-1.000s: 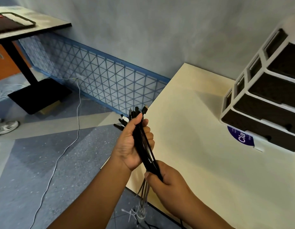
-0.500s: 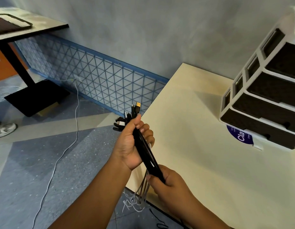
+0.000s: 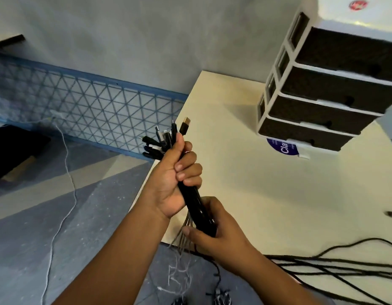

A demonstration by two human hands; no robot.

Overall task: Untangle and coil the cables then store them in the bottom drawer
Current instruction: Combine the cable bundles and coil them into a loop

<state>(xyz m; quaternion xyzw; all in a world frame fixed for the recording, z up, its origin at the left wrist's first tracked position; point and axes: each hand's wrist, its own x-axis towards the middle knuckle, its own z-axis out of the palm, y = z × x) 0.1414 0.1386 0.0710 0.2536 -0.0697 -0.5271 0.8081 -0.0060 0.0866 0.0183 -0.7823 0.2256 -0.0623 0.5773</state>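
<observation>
A bundle of black cables [image 3: 196, 208] runs straight between both hands over the table's left edge. My left hand [image 3: 175, 172] grips its upper part, and several plugs [image 3: 166, 137] fan out above the fist, one gold-tipped. Lower down, my right hand [image 3: 214, 230] grips the same bundle; thin grey and white strands hang below it toward the floor. More black cable lengths [image 3: 335, 265] trail across the table at the lower right. The white drawer unit [image 3: 263, 111] with dark drawer fronts stands at the upper right; its bottom drawer [image 3: 300, 135] is closed.
The cream table [image 3: 245, 172] fills the right side, its corner near the grey wall. A blue sticker [image 3: 283, 147] lies under the drawer unit. On the floor at left run a white cord [image 3: 67, 172] and a blue lattice panel [image 3: 91, 111]. A small dark object [image 3: 391, 214] sits at the right edge.
The view has swung right and down, bringing the trailing cables on the table into sight. Both hands keep their grip on the bundle, now closer together.
</observation>
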